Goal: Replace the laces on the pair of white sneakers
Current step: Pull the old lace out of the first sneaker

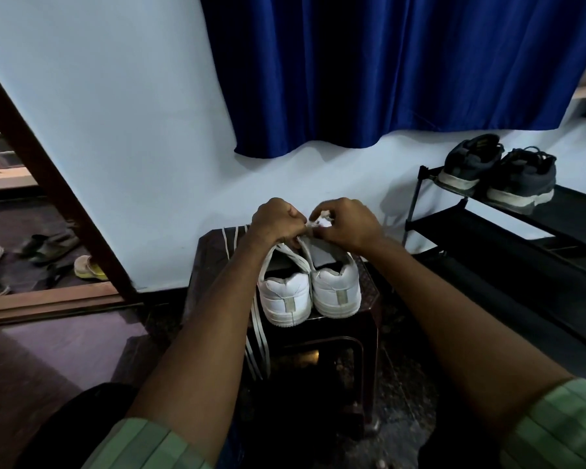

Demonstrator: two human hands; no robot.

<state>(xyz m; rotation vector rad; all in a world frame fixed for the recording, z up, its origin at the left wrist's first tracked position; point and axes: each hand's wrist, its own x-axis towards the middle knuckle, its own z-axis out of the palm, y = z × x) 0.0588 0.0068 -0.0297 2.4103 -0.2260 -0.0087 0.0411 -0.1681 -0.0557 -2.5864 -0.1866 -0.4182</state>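
While both fists meet knuckle to knuckle over the sneakers, the left hand (274,221) curls tight round a white lace (303,257) and the right hand (347,222) pinches the same lace's bunched end just beside it, the fingers of each closed on the cord and not on each other. Directly beneath the hands, and a little nearer the person, the left shoe (286,296) and right shoe (336,289) stand side by side, touching, heels toward the camera and toes hidden under the wrists, so each shoe's long axis runs straight away from the body. From the left fist the lace drops back along the left shoe's collar; whether it is threaded through an eyelet cannot be told, since the hands cover the eyelets. The coming move likely turns on that line: the cord lies below and between the hands, the left hand nearer the left shoe. Down past the left wrist, loose laces (256,336) hang off the stool (369,319) on which the pair sits. Well off to the right hand's side, dark shoes (498,170) rest on a rack (487,238); above, a blue curtain (386,69) hangs on the wall.
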